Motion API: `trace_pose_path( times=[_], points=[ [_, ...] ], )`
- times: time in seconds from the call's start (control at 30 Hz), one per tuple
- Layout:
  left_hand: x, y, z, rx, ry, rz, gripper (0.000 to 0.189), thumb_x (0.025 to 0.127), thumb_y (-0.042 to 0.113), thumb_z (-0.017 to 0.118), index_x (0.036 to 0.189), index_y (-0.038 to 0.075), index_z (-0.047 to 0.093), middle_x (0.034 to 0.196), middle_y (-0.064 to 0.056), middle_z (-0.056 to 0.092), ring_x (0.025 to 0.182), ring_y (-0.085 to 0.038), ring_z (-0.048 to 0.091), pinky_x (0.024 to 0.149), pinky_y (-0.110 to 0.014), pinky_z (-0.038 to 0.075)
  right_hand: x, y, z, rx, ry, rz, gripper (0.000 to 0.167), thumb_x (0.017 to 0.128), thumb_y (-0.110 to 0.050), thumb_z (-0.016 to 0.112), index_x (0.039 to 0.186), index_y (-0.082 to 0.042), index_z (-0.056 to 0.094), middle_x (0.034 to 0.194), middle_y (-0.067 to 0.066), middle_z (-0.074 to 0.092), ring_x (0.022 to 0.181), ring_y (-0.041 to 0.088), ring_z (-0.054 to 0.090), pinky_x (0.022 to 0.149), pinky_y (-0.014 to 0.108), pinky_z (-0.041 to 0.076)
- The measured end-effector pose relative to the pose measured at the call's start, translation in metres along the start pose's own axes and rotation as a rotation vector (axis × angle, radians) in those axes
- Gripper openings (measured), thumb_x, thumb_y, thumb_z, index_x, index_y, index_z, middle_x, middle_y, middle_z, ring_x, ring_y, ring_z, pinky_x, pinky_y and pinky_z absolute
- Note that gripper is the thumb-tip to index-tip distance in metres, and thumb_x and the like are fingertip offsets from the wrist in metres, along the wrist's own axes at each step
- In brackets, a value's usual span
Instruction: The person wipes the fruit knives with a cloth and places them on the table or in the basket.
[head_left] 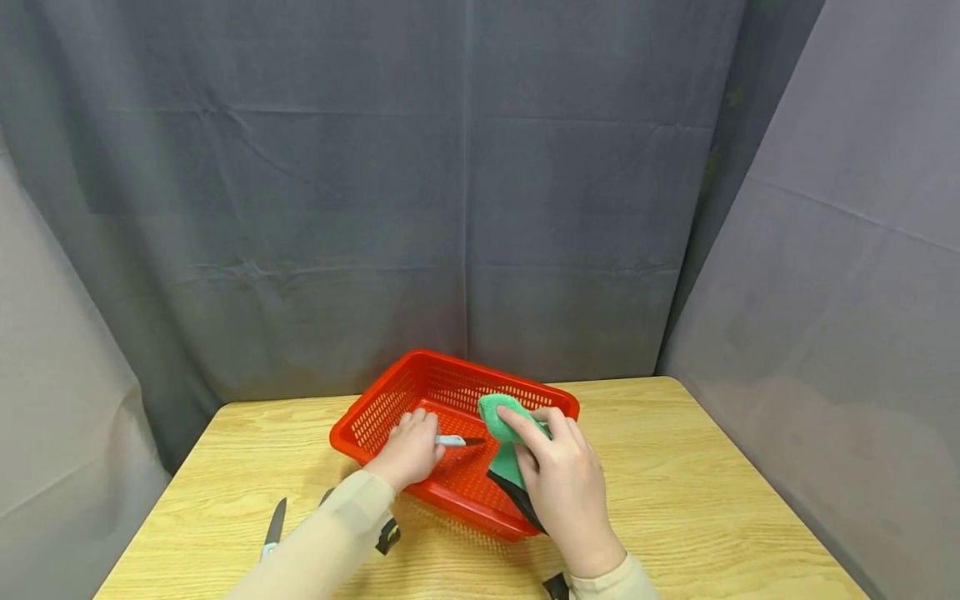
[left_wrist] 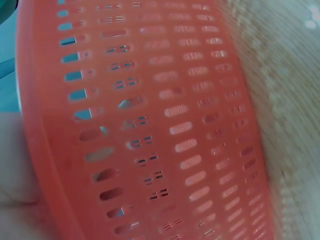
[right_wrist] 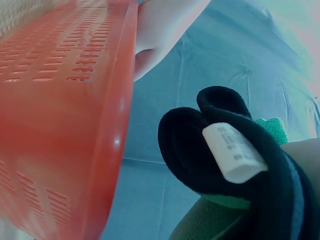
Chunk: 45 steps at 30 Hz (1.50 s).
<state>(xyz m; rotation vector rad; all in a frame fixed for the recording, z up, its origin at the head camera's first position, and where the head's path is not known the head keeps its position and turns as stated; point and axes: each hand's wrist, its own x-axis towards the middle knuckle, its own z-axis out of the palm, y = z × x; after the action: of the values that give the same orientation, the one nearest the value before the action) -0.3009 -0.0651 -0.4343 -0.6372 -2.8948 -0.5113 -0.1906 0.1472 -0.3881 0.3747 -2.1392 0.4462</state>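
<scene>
My left hand (head_left: 412, 446) reaches over the near left rim of a red perforated plastic basket (head_left: 551, 393). It holds a small knife (head_left: 452, 440) by its pale handle, with the blade pointing right above the basket floor. My right hand (head_left: 567, 471) grips a folded green cloth (head_left: 501, 408) with a black edge over the basket's right part. In the right wrist view, the cloth's black side (right_wrist: 182, 145) is rolled, and a white label (right_wrist: 234, 152) shows on it. The basket's side wall (left_wrist: 165, 120) fills most of the left wrist view.
Another knife (head_left: 276, 523) with a dark blade and pale handle lies on the wooden table (head_left: 675, 492) at the left, partly cut off by my left sleeve. A small black object (head_left: 387, 536) shows beside that sleeve. Grey curtains (head_left: 337, 208) hang behind and at both sides.
</scene>
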Motion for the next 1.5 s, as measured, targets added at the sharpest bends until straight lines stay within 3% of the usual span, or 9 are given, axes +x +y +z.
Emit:
trace_pose_path(
  times=[0.47, 0.63, 0.9, 1.1, 1.5],
  points=[
    [0.006, 0.0013, 0.0016, -0.005, -0.056, 0.001, 0.021, 0.093, 0.013, 0.071, 0.087, 0.009, 0.052, 0.089, -0.005, 0.048, 0.084, -0.025, 0.043, 0.077, -0.039, 0.042, 0.0007, -0.0003, 0.0007, 0.008, 0.007, 0.004, 0.055, 0.078, 0.002, 0.083, 0.123, -0.03, 0.075, 0.102, 0.005, 0.065, 0.08, 0.022, 0.06, 0.064, 0.034, 0.052],
    [0.0063, 0.0003, 0.0012, 0.004, -0.074, -0.031, 0.02, 0.093, 0.014, 0.071, 0.087, 0.009, 0.053, 0.09, -0.006, 0.049, 0.086, -0.027, 0.046, 0.077, -0.04, 0.042, 0.0011, -0.0005, 0.0018, 0.008, 0.012, -0.005, 0.056, 0.078, 0.002, 0.082, 0.123, -0.03, 0.075, 0.101, 0.005, 0.065, 0.08, 0.022, 0.06, 0.064, 0.034, 0.052],
    [0.0064, -0.0025, 0.0018, 0.029, -0.079, -0.099, 0.024, 0.095, 0.023, 0.071, 0.102, 0.005, 0.057, 0.107, -0.013, 0.057, 0.101, -0.034, 0.051, 0.086, -0.049, 0.043, 0.0004, -0.0005, 0.0022, 0.014, 0.01, 0.002, 0.056, 0.078, 0.002, 0.082, 0.123, -0.031, 0.075, 0.102, 0.005, 0.065, 0.081, 0.022, 0.06, 0.064, 0.034, 0.052],
    [0.007, -0.0028, 0.0, 0.021, -0.056, -0.093, 0.023, 0.094, 0.024, 0.072, 0.097, 0.009, 0.055, 0.109, -0.011, 0.057, 0.099, -0.032, 0.05, 0.085, -0.05, 0.043, 0.0011, -0.0001, 0.0006, 0.011, 0.013, -0.006, 0.056, 0.078, 0.003, 0.082, 0.122, -0.03, 0.075, 0.101, 0.005, 0.065, 0.08, 0.022, 0.06, 0.064, 0.034, 0.051],
    [0.0047, -0.004, -0.0033, 0.001, -0.009, -0.079, 0.025, 0.092, 0.024, 0.073, 0.102, 0.006, 0.06, 0.11, -0.013, 0.059, 0.106, -0.036, 0.055, 0.09, -0.055, 0.048, 0.0015, -0.0006, -0.001, 0.009, 0.0, -0.003, 0.056, 0.079, 0.003, 0.081, 0.123, -0.03, 0.075, 0.102, 0.006, 0.065, 0.08, 0.022, 0.06, 0.063, 0.033, 0.051]
  ],
)
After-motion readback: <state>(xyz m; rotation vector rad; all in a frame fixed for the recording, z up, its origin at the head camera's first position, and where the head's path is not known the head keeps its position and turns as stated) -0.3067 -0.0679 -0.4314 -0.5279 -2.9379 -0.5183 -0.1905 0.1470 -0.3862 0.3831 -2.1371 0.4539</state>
